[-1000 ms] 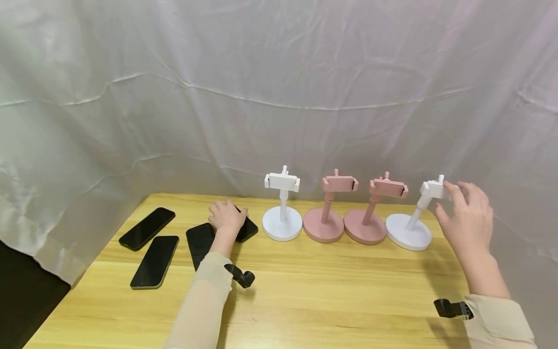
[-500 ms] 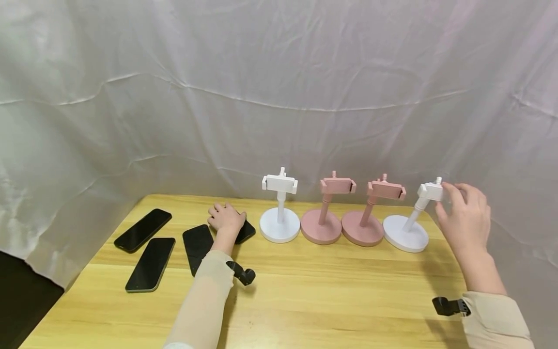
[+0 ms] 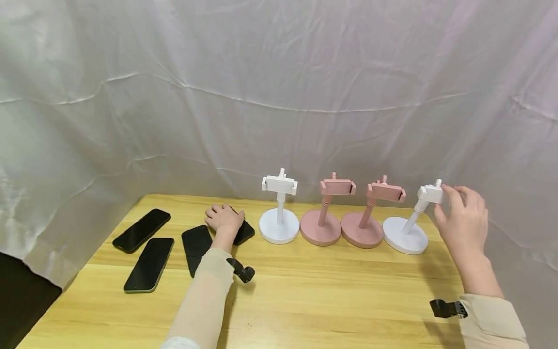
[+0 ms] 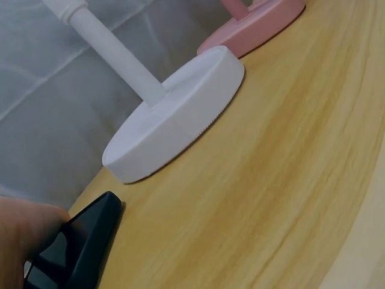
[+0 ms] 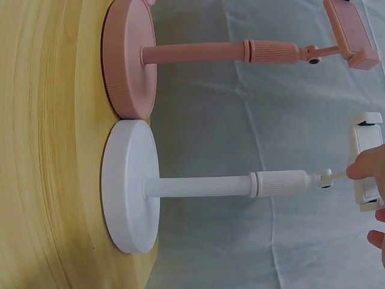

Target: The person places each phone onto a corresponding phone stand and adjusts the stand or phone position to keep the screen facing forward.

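At the table's back, my left hand point(image 3: 224, 218) lies over a black smartphone point(image 3: 245, 233), fingers bent over its far end and thumb along its right edge. In the left wrist view, part of the hand overlaps the dark phone point(image 4: 84, 247). Far right, my right hand point(image 3: 464, 220) holds the clamp of a white phone stand point(image 3: 430, 194), its arm leaning right. The right wrist view has the thumb point(image 5: 367, 164) against that white clamp point(image 5: 365, 139), with curled fingertips below. Another white stand point(image 3: 279, 226) and two pink stands point(image 3: 320, 228) point(image 3: 362, 230) complete the row.
Left on the wooden table point(image 3: 305, 300) lie three more dark phones: one at the far left point(image 3: 141, 230), one nearer point(image 3: 149, 265), and one point(image 3: 196, 247) partly behind the left forearm. A grey curtain point(image 3: 279, 97) hangs behind the table.
The whole head view has shifted slightly, so everything sits a little further left and lower. Both hands keep their places on the phone and the white stand's clamp.
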The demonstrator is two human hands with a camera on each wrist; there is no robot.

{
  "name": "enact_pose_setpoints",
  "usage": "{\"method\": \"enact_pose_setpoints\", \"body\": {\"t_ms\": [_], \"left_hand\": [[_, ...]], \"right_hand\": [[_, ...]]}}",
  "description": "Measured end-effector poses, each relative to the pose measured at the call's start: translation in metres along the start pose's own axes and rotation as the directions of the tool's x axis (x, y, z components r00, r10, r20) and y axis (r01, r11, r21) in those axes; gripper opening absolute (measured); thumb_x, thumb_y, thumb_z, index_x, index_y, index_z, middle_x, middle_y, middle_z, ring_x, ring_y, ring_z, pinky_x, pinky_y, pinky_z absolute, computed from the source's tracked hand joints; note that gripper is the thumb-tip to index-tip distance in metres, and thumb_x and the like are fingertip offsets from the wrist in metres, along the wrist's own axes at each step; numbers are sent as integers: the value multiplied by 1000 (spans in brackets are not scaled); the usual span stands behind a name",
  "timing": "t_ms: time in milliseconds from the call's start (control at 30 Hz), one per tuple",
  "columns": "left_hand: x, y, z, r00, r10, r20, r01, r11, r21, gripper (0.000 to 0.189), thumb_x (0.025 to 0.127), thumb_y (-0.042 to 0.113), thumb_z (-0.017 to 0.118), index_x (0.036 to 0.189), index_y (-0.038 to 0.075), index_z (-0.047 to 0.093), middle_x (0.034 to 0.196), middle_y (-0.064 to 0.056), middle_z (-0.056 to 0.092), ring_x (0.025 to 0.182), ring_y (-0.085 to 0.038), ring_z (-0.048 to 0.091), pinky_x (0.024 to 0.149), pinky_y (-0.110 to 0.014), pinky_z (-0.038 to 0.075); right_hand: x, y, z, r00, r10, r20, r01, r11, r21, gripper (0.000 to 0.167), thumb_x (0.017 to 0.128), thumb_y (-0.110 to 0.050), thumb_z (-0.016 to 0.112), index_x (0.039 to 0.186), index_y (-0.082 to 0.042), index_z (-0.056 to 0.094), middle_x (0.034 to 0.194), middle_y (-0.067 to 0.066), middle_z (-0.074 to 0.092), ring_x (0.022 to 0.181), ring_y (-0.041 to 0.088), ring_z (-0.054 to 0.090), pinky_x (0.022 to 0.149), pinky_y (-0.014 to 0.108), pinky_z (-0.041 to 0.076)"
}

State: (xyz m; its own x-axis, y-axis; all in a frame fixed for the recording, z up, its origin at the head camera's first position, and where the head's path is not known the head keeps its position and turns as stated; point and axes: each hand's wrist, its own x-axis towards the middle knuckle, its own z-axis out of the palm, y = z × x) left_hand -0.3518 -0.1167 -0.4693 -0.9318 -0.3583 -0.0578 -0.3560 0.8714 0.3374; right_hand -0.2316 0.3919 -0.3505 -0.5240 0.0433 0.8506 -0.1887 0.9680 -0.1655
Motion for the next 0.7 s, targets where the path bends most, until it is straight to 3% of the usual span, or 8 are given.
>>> {"method": "enact_pose_setpoints", "body": {"t_ms": [300, 700], "left_hand": [[-1, 2, 0, 1000, -19, -20, 18, 998, -63, 68, 95, 49, 49, 135, -6, 42, 139, -34, 28, 126, -51, 28, 94, -59, 40], [1, 5, -3, 1000, -31, 1, 31, 998, -63, 71, 94, 50, 54, 136, -5, 41, 137, -34, 27, 124, -51, 29, 87, -60, 43]], "right_hand": [[-2, 0, 1, 1000, 4, -4, -4, 1000, -10, 39, 79, 4, 68, 117, 4, 61, 118, 33, 54, 109, 54, 47, 77, 64, 37], [-2, -1, 1, 1000, 21, 5, -21, 1000, -14, 40, 79, 4, 68, 118, 3, 61, 119, 32, 53, 110, 53, 48, 79, 65, 37]]}}
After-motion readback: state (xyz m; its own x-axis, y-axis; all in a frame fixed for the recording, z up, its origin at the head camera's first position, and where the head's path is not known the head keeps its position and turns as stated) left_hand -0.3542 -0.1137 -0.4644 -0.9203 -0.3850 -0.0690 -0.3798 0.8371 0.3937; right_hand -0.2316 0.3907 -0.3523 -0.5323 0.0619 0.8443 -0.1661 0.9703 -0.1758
